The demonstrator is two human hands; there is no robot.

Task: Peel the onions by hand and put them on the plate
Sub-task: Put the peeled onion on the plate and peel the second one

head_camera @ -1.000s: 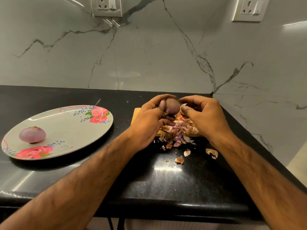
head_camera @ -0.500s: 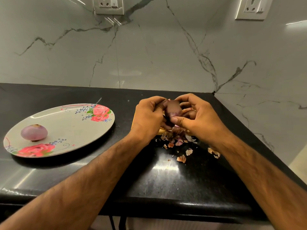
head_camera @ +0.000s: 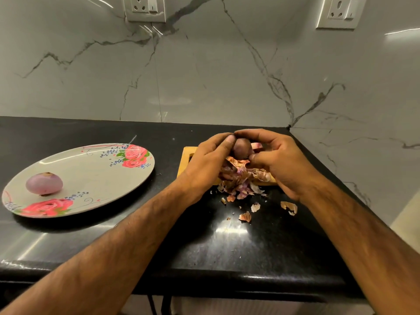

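Note:
A small purple-brown onion (head_camera: 242, 148) is held up between both hands over a wooden cutting board (head_camera: 186, 155). My left hand (head_camera: 208, 163) grips it from the left, thumb on its top. My right hand (head_camera: 278, 159) curls round it from the right, fingers over the top and thumb at its underside. A heap of papery onion skins (head_camera: 243, 181) lies under the hands. One peeled pale-purple onion (head_camera: 44, 183) rests on the left part of the rose-patterned plate (head_camera: 95, 173).
Loose skin flakes (head_camera: 288, 206) are scattered on the black counter (head_camera: 227, 246) in front of the board. The marble wall meets the counter just behind and to the right of the hands. The counter's front edge runs near my forearms.
The right hand's fingers have moved up over the top of the onion and its thumb has shifted under it. The left thumb stays on the onion. The plate's onion has not moved.

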